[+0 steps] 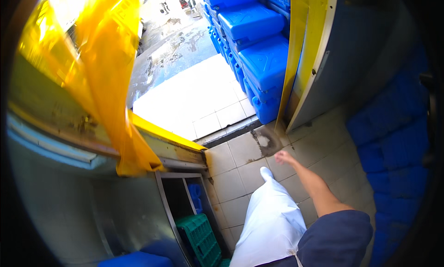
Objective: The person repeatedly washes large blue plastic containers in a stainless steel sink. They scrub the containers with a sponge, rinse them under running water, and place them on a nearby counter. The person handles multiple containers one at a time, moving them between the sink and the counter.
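- The step in hand looks like walking to the doorway: one white boot [266, 173] shows past the hem of the white apron [273, 216], its toe toward the sill [229, 134]. This is a judgement from the pose.
- The right hand [284, 158] hangs over the tiled floor [229, 188], near a dark wet stain [268, 139] at the sill's right end. Its fingers look curled in, narrow rather than wide, and nothing shows in them; it is too small to tell how tightly they close.
- The left hand is out of view, so I cannot tell whether it holds anything.
- The blue boxes [263, 58] stand stacked just outside, along the doorway's right edge, beside the yellow frame [298, 49]; the right hand is apart from them.
- The yellow curtain [104, 77] hangs at the doorway's left edge. Below it, inside, a green crate [201, 239] sits low in an open metal cabinet [167, 197].
- Going on would, I judge, call for lifting the foot over the raised sill and treading clear of the stain, which could be slippery; handling a box would need the right hand brought up and opened.
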`<state>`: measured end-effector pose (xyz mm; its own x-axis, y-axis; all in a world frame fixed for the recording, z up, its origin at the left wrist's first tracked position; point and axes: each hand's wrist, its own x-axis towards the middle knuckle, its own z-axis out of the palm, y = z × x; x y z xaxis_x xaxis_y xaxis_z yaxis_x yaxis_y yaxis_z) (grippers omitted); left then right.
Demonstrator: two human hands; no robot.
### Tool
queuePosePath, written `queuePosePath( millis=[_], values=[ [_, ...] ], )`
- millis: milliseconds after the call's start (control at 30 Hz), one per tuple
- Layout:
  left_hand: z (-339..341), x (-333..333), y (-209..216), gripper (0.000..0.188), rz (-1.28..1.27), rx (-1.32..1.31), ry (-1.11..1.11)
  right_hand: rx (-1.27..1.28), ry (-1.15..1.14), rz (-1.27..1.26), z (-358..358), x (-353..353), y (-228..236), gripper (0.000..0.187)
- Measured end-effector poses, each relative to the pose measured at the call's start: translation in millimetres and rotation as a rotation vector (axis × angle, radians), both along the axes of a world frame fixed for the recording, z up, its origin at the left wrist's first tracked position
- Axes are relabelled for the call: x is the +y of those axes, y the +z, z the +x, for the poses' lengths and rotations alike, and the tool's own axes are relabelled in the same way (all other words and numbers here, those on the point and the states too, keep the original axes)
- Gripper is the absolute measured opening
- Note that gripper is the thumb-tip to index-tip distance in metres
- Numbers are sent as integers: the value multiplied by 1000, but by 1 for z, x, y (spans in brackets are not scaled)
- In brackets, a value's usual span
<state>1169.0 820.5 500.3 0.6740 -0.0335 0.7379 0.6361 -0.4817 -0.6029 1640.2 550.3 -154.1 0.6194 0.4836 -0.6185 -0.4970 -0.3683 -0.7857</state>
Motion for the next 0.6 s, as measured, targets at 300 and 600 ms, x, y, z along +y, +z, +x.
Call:
queuePosePath(
  millis=[300,600],
  values=[
    [224,46,-146,19,-1411,126,-181,-21,-1181,567,308,162,18,66],
    [377,38,-305,23,-2250,597,-199,231,-1193,313,352,178,93,124]
  ],
)
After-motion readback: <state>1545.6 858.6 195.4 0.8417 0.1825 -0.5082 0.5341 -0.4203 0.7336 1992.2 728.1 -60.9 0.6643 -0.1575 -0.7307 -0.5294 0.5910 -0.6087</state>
